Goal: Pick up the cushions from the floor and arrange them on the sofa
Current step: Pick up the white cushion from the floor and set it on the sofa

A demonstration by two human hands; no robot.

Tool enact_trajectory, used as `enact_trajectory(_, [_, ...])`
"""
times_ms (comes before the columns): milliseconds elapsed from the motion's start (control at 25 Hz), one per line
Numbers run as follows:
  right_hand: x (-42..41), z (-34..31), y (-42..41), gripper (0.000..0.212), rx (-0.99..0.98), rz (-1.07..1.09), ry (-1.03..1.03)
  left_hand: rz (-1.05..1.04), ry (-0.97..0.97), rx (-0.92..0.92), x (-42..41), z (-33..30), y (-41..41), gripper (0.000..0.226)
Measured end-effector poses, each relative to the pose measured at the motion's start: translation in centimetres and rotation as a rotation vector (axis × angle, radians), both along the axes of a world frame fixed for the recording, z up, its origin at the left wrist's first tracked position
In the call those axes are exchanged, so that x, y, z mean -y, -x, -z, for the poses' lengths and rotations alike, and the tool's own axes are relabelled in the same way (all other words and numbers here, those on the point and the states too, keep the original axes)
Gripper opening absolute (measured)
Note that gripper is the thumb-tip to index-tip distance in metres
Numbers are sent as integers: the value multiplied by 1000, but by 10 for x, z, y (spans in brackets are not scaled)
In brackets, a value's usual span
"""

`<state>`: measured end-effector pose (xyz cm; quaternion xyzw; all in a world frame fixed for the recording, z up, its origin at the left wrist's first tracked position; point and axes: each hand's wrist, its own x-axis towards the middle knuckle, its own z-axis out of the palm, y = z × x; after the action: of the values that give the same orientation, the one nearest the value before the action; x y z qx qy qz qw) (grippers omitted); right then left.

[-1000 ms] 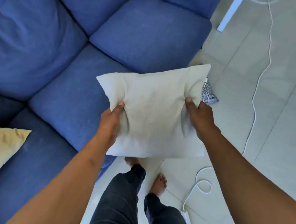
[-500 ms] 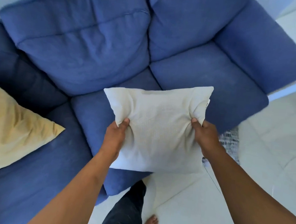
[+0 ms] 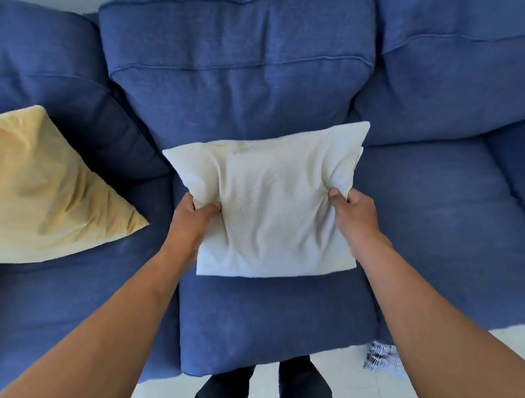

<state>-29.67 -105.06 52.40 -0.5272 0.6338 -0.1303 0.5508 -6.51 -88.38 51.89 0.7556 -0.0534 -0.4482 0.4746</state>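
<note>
Pinching white cushion (image 3: 273, 206) with left hand (image 3: 191, 220) and right hand (image 3: 355, 213) above middle seat of sofa (image 3: 236, 66), so best set back upright, corners squared, near yellow cushion (image 3: 29, 187).

Soft, even daylight fills the room, with no glare. Faint shadows sit in the sofa (image 3: 236, 66) seams beyond the fingers. Wide-angle bending curves the edges; forearms nearest the lens look slightly soft.
</note>
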Motion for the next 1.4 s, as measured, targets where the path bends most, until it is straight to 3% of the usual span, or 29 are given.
enact_trajectory(120, [37,9,-27,23,64,-89,23,-104,4,50,19,9,-15,50])
enact_trajectory(280, [73,42,-55,12,119,-51,62,-181,-4,134,50,35,-32,58])
enact_trajectory(480, [96,92,-59,24,-50,-144,-73,-72,-145,80,69,79,-34,67])
enact_trajectory(600, [114,81,-64,29,14,-56,-80,-158,-125,47,73,68,-56,58])
enact_trajectory(720, [144,50,-80,14,201,109,-67,-305,-24,49,87,41,-87,47])
enact_trajectory(840, [161,36,-100,39,226,-33,-87,-204,52,80,101,17,-106,22])
enact_trajectory(920, [165,37,-106,39,162,-99,-20,-197,94,184,104,11,-109,7])
enact_trajectory(1040, [169,41,-103,27,188,1,44,-300,170,286,99,13,-108,8])
enact_trajectory(1200, [160,51,-104,5,192,54,4,-399,111,218,91,21,-110,11])
enact_trajectory(1400, [158,46,-101,13,165,75,35,-407,102,244,92,7,-112,12])
